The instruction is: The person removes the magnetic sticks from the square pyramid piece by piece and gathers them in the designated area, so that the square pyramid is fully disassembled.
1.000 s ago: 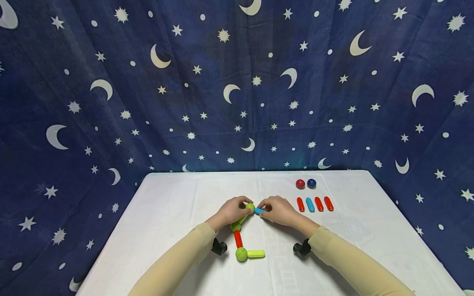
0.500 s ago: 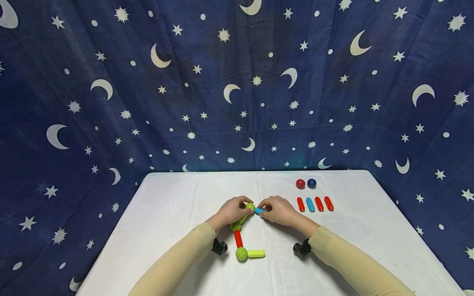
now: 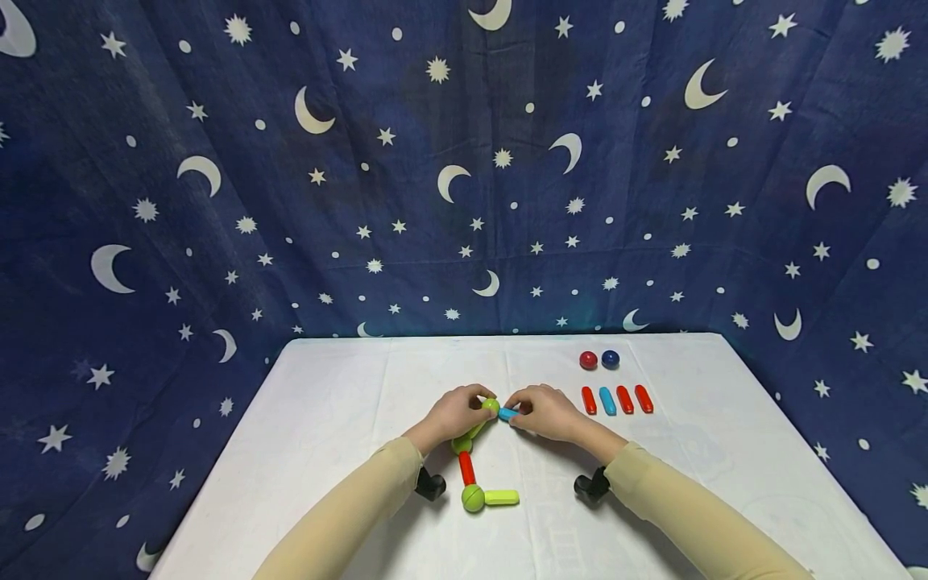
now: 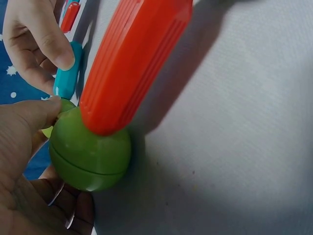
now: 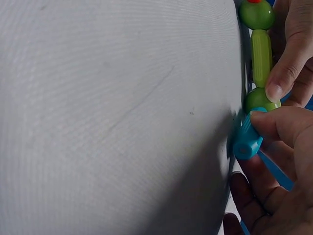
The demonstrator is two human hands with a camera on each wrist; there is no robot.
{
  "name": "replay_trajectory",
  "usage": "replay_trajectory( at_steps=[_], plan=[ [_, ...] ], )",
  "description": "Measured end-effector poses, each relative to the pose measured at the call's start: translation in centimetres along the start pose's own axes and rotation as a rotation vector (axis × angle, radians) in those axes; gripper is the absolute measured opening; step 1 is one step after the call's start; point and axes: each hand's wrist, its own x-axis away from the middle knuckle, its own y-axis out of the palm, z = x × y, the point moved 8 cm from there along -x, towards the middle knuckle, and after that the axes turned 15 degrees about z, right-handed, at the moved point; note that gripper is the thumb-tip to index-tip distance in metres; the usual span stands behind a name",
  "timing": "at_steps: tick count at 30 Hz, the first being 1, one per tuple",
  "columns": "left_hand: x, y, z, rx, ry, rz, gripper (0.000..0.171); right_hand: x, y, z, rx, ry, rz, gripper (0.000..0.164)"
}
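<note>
My left hand (image 3: pixel 453 416) pinches the far green ball (image 3: pixel 490 406) of a jointed toy chain. Between the finger and thumb of my right hand (image 3: pixel 548 416) is a blue rod (image 3: pixel 508 414), its end against that ball. From the ball a light green rod (image 5: pixel 261 58) runs to a middle green ball (image 4: pixel 90 152). A red rod (image 3: pixel 466 469) leads on to the near green ball (image 3: pixel 474 498), where a yellow-green rod (image 3: pixel 502 497) points right. In the right wrist view my right fingers partly cover the blue rod.
To the right, several loose rods lie in a row: red ones (image 3: pixel 625 399) and one blue rod (image 3: pixel 607 401). Behind them are a red ball (image 3: pixel 588 360) and a dark blue ball (image 3: pixel 611 359). A white cloth covers the table (image 3: pixel 341 403); a starry curtain (image 3: pixel 406 242) hangs behind.
</note>
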Motion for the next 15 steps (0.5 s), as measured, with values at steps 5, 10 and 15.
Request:
replay_trajectory(
  at_steps=[5, 10, 15],
  plan=[
    [0.0, 0.1, 0.1, -0.003, 0.001, -0.003, 0.031, 0.3, -0.2, 0.2, -0.076, 0.014, -0.034, 0.014],
    [-0.1, 0.1, 0.0, 0.0, -0.004, -0.004, 0.031, 0.7, -1.6, 0.3, -0.167, 0.032, -0.062, 0.016],
    [0.0, 0.1, -0.2, 0.002, -0.009, -0.001, 0.032, 0.8, -4.7, 1.0, -0.26, 0.065, -0.053, 0.022]
  ],
)
